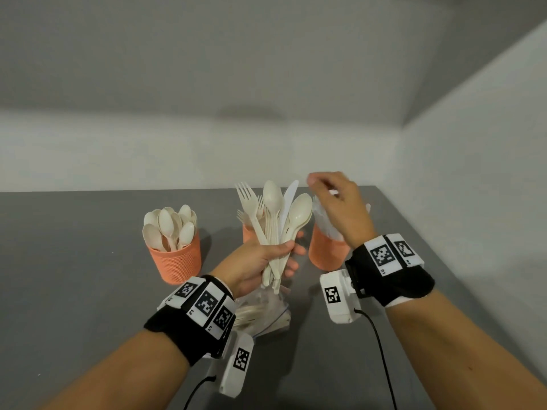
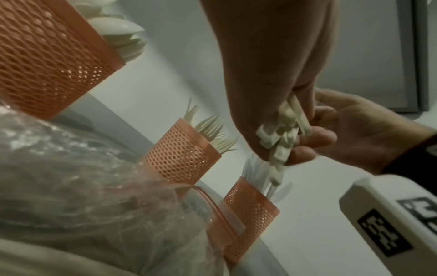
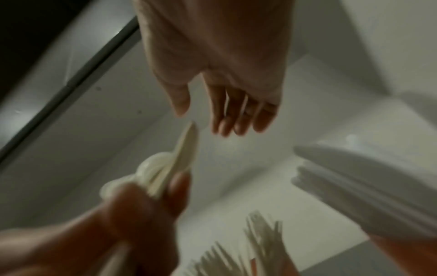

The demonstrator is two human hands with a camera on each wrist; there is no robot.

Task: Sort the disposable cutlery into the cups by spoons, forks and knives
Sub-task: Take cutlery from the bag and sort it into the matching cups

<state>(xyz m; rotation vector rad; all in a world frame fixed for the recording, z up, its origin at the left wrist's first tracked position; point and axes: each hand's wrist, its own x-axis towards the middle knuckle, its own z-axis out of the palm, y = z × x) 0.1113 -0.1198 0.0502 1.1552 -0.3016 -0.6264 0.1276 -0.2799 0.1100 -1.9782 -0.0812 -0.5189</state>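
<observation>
My left hand [image 1: 268,257] grips a mixed bunch of cream cutlery [image 1: 275,211] by the handles; forks, spoons and a white knife fan upward from it. Their handle ends [image 2: 281,140] stick out below my curled fingers. My right hand [image 1: 334,199] hovers empty above the right orange cup [image 1: 327,251], fingers relaxed and straight [image 3: 236,115]. That cup holds white knives [image 3: 369,188]. The left orange cup [image 1: 177,258] is full of spoons [image 1: 170,226]. The middle cup [image 2: 184,156], mostly hidden behind my left hand in the head view, holds forks [image 2: 212,130].
A clear plastic zip bag [image 1: 263,312] with more cutlery lies on the grey table [image 1: 74,261] just below my left hand. White walls close the table at the back and right. Cables trail from both wrist cameras.
</observation>
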